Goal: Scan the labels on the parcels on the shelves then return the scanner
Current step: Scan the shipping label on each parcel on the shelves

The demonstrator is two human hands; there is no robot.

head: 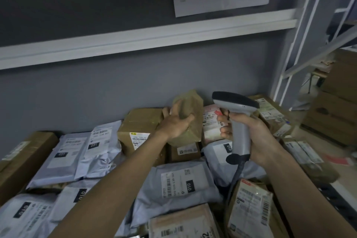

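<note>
The left hand [176,120] grips a small brown parcel [188,118], fingers curled round it, lifting it above the heap of boxes and grey mailer bags [179,181] against the wall. Just beside it, the right hand [249,131] clasps the grey scanner [236,120] by its handle, head upward, cable [234,177] trailing down.
</note>
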